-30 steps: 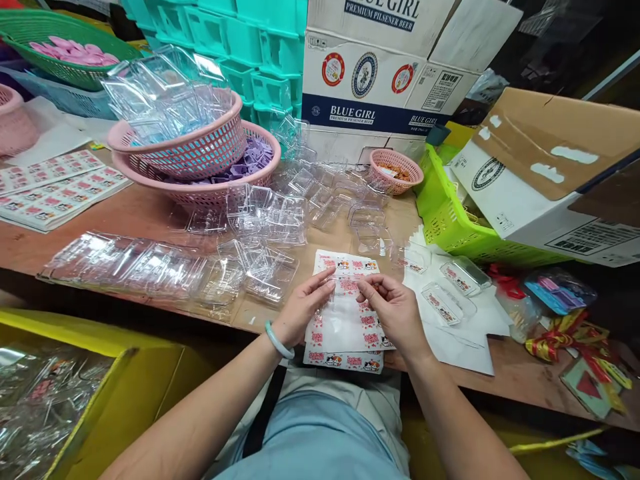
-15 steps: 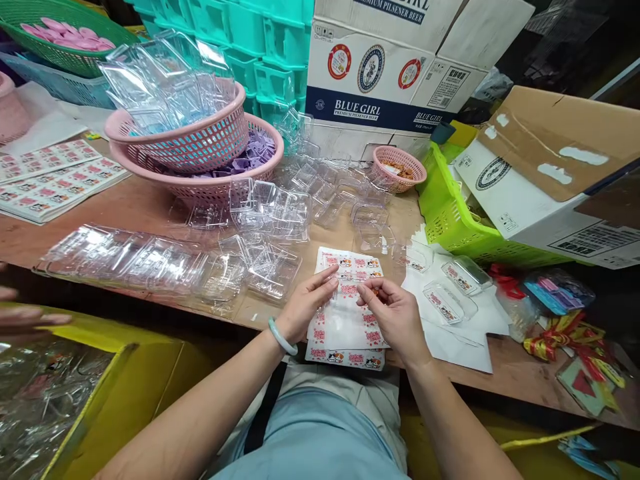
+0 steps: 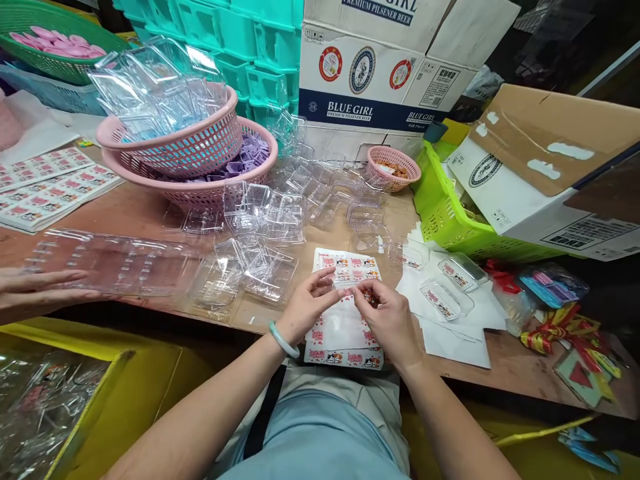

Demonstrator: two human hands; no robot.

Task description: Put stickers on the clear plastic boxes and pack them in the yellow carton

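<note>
A sticker sheet (image 3: 345, 320) with red and cat prints lies at the table's near edge. Both my hands hover over it, fingertips meeting. My left hand (image 3: 306, 305), with a pale green bangle on the wrist, pinches a small clear plastic box (image 3: 345, 288) together with my right hand (image 3: 387, 317), whose fingers are curled around it. Two closed clear boxes with stickers (image 3: 447, 290) rest on white paper to the right. Loose clear boxes (image 3: 265, 220) are strewn across the table's middle.
Another person's hand (image 3: 35, 290) reaches in at the left onto a row of clear trays (image 3: 115, 263). Stacked pink baskets (image 3: 190, 153) sit behind; a small pink basket (image 3: 393, 168), a green crate (image 3: 445, 213) and cardboard boxes (image 3: 545, 167) stand right. A yellow bin (image 3: 75, 387) is below left.
Another person's hand has come in from the left and now rests on the row of clear trays. My hands have drawn closer together over the sticker sheet.
</note>
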